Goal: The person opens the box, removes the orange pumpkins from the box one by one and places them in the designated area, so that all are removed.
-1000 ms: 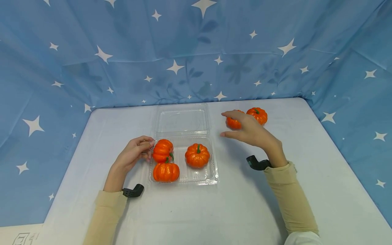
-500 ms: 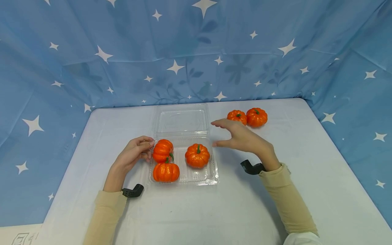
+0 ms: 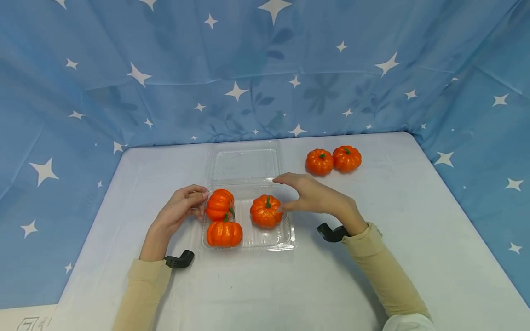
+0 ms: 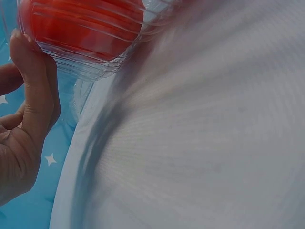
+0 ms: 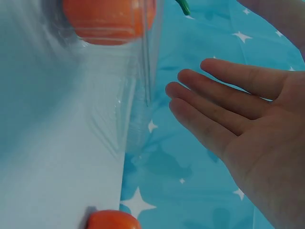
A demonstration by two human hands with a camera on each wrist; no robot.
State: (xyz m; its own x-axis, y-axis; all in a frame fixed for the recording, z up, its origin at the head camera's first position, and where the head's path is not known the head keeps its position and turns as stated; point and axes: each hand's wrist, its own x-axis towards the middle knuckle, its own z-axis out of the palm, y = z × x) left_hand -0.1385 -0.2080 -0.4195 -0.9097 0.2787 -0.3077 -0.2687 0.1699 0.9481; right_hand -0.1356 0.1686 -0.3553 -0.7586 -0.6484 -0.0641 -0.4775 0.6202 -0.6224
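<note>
Well, nearest to the person, in the low left corner, is a pale board [image 3: 14,317] with thin printed marks; it is cut off, so I cannot read them.

Next, on the white table [image 3: 265,289], sits a clear plastic box [image 3: 292,234]. It looks thin and light, so a hard squeeze might bend or crack it; its rim seems the best place to hold. Inside, at the front left, a front pumpkin [image 3: 224,235] lies tipped over. A left pumpkin [image 3: 219,204] lies just behind it, their green stems close together. A right pumpkin [image 3: 262,215] sits in the right half, stem up. They look like toys, hard and light, and their shiny skin may be slippery. I would hold one round its fat sides, not by its thin stem.

The left hand [image 3: 179,206] has bent fingers, tips at the box's left edge; I cannot tell if they pinch it. The right hand [image 3: 315,195] holds nothing, its fingers wide from the thumb, just by the right pumpkin.

Farther off, the lid [image 3: 246,163] is folded back, and two more pumpkins [image 3: 319,162] sit side by side on the table. Last comes a blue cloth [image 3: 339,87] with white stars. I see no brand or label.
</note>
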